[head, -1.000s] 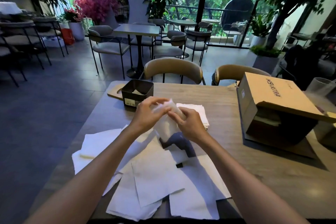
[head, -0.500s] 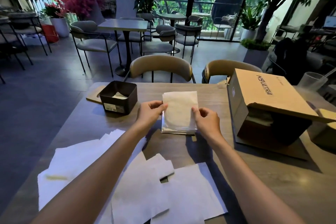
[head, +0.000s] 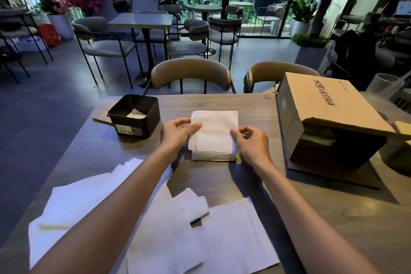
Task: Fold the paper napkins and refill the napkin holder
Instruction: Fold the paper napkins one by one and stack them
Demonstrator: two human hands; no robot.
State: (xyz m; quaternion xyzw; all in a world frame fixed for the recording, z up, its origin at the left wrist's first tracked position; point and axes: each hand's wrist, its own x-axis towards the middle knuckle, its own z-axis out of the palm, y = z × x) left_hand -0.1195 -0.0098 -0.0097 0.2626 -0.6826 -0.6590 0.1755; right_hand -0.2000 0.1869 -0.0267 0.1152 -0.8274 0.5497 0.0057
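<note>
Both the left hand (head: pixel 178 134) and right hand (head: pixel 251 142) pinched the folded napkin (head: pixel 214 132) between thumb and fingers at opposite edges; thin, limp paper, probably best lifted there.

The wooden table (head: pixel 255 104) bears loose napkins (head: pixel 233 229), folded stack (head: pixel 214 131), black holder (head: pixel 135 118), cardboard box (head: pixel 329 122).

White folded napkin (head: pixel 214 132) atop stack (head: pixel 212 155)

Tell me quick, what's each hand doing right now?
Left hand: pinches the left edge of the folded napkin on top of the stack.
Right hand: pinches the same napkin's right edge.
</note>
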